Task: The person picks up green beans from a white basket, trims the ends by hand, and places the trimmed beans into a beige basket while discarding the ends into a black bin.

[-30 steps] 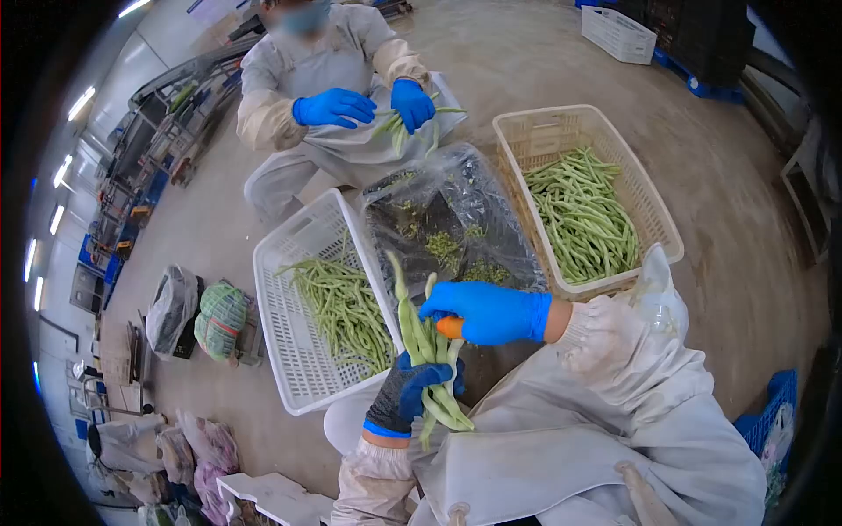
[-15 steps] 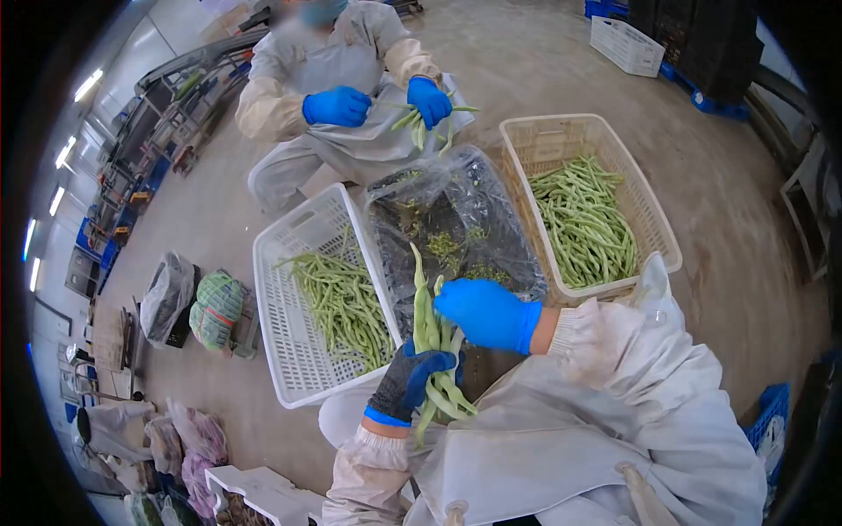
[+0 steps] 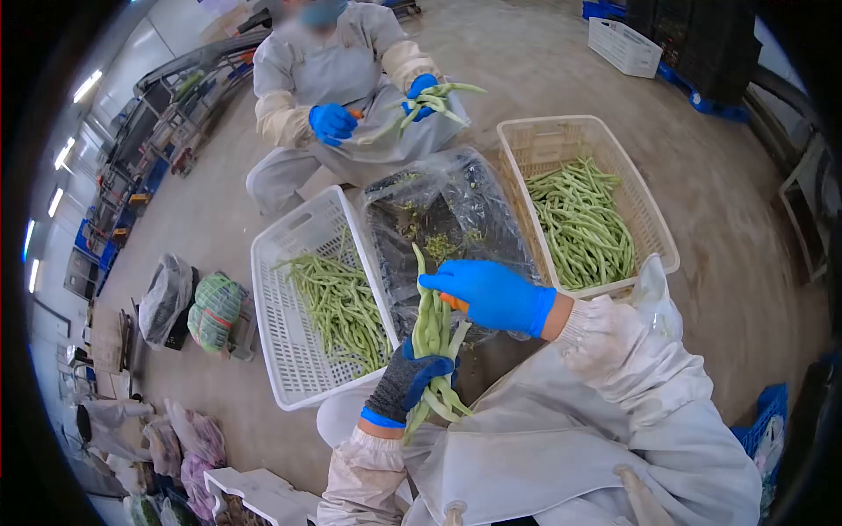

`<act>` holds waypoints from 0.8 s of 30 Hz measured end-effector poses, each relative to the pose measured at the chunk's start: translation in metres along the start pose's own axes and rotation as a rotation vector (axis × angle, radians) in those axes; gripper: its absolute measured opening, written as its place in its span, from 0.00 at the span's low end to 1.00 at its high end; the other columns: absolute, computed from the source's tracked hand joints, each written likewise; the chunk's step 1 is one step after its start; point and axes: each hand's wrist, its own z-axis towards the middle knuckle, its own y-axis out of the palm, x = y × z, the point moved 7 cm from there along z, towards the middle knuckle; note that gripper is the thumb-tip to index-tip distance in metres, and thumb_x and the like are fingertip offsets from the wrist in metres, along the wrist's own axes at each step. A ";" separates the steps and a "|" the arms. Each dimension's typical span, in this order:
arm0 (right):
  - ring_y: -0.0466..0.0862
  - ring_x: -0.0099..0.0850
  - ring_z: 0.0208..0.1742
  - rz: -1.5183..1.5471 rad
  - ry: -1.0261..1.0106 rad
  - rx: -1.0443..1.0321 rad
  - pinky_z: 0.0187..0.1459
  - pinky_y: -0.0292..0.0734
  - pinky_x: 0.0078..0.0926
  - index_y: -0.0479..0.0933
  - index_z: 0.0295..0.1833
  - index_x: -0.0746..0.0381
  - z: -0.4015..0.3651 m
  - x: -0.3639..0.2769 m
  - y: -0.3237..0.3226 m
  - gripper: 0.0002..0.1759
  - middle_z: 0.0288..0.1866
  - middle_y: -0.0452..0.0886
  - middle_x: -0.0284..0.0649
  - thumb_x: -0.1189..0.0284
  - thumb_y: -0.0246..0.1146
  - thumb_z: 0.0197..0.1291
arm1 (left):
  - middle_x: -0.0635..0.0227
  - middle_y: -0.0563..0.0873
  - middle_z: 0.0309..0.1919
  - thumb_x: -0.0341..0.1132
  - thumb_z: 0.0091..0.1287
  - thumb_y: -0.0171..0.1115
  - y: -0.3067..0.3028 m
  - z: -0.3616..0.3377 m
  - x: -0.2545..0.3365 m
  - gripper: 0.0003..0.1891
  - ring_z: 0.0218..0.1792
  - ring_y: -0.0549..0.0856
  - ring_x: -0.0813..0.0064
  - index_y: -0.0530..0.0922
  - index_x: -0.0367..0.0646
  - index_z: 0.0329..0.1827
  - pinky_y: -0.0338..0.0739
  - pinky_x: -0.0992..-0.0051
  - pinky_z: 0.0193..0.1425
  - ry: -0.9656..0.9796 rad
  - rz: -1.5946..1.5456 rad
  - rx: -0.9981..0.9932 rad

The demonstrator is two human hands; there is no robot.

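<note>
My left hand (image 3: 407,382), in a grey and blue glove, is wrapped round a bunch of green beans (image 3: 431,329) that stands upright over my lap. My right hand (image 3: 493,296), in a blue glove, is closed at the top of the bunch, holding a small orange object (image 3: 454,302) against the palm side; its shape is mostly hidden. Behind my hands lies a bin lined with clear plastic (image 3: 513,237), with small green scraps (image 3: 441,248) inside. A white basket (image 3: 289,373) of beans is on the left, a cream basket (image 3: 651,206) of beans on the right.
A co-worker (image 3: 329,70) in blue gloves sits opposite, holding beans and an orange item. A green wrapped bundle (image 3: 216,311) stands left of the white basket. White foam (image 3: 263,493) and plastic bags (image 3: 197,434) are at lower left, a blue crate (image 3: 761,419) at lower right.
My right hand has shifted slightly, its fingers now extending over the bean tops, and the orange object has come into view. The co-worker's hands have moved, and the beans there are turned differently.
</note>
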 end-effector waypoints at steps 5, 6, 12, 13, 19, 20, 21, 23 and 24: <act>0.78 0.44 0.40 -0.133 -0.043 -0.076 0.40 0.76 0.37 0.73 0.48 0.61 0.003 0.000 0.008 0.15 0.37 0.75 0.44 0.77 0.58 0.53 | 0.62 0.81 0.36 0.25 0.53 0.61 0.007 -0.004 0.004 0.28 0.33 0.82 0.72 0.67 0.36 0.60 0.80 0.74 0.38 0.032 -0.012 -0.019; 0.78 0.45 0.41 -0.190 -0.022 -0.068 0.42 0.75 0.36 0.74 0.47 0.61 0.003 -0.001 0.009 0.13 0.39 0.75 0.44 0.78 0.57 0.54 | 0.63 0.81 0.35 0.27 0.53 0.62 0.009 -0.004 0.006 0.27 0.33 0.82 0.73 0.68 0.36 0.58 0.79 0.74 0.38 0.039 -0.009 -0.031; 0.77 0.47 0.44 0.143 0.327 0.321 0.44 0.74 0.37 0.74 0.49 0.62 -0.016 0.060 0.002 0.12 0.43 0.76 0.45 0.79 0.55 0.58 | 0.63 0.81 0.37 0.27 0.52 0.63 0.008 -0.001 0.015 0.31 0.35 0.81 0.74 0.66 0.36 0.63 0.78 0.76 0.39 0.093 0.070 -0.041; 0.78 0.48 0.44 0.156 0.464 0.470 0.45 0.74 0.39 0.73 0.51 0.62 -0.025 0.082 -0.010 0.13 0.44 0.76 0.47 0.79 0.54 0.59 | 0.63 0.81 0.37 0.27 0.52 0.63 0.004 0.000 0.013 0.31 0.35 0.81 0.74 0.66 0.36 0.63 0.78 0.76 0.39 0.093 0.069 -0.039; 0.75 0.46 0.51 0.018 0.071 0.364 0.53 0.73 0.37 0.71 0.61 0.56 -0.001 0.036 -0.053 0.24 0.55 0.72 0.47 0.81 0.55 0.59 | 0.55 0.82 0.44 0.35 0.48 0.69 -0.022 0.002 0.025 0.35 0.46 0.82 0.59 0.68 0.36 0.61 0.76 0.65 0.50 0.365 0.698 0.107; 0.77 0.46 0.49 0.077 0.004 0.329 0.50 0.74 0.38 0.71 0.61 0.55 0.004 0.028 -0.052 0.24 0.50 0.74 0.46 0.81 0.55 0.58 | 0.53 0.82 0.44 0.36 0.48 0.70 -0.018 0.001 0.032 0.34 0.46 0.82 0.56 0.69 0.37 0.59 0.76 0.63 0.49 0.356 0.783 0.105; 0.77 0.46 0.49 0.068 0.009 0.332 0.50 0.74 0.38 0.71 0.61 0.55 0.005 0.025 -0.059 0.24 0.50 0.74 0.46 0.81 0.55 0.58 | 0.50 0.81 0.44 0.37 0.47 0.71 -0.014 -0.001 0.039 0.33 0.47 0.82 0.53 0.70 0.39 0.58 0.76 0.62 0.49 0.346 0.869 0.103; 0.78 0.47 0.46 -0.062 0.149 -0.102 0.46 0.75 0.40 0.72 0.60 0.56 0.011 0.030 -0.043 0.24 0.46 0.75 0.46 0.81 0.55 0.57 | 0.51 0.82 0.42 0.38 0.46 0.71 -0.013 -0.002 0.049 0.31 0.44 0.81 0.48 0.71 0.40 0.55 0.77 0.59 0.47 0.365 0.910 0.115; 0.79 0.47 0.43 -0.116 0.068 -0.083 0.43 0.75 0.42 0.73 0.58 0.58 0.010 0.031 -0.043 0.23 0.42 0.76 0.46 0.80 0.55 0.55 | 0.51 0.82 0.41 0.38 0.46 0.71 -0.015 -0.001 0.052 0.30 0.43 0.81 0.48 0.72 0.41 0.54 0.77 0.59 0.45 0.373 1.016 0.124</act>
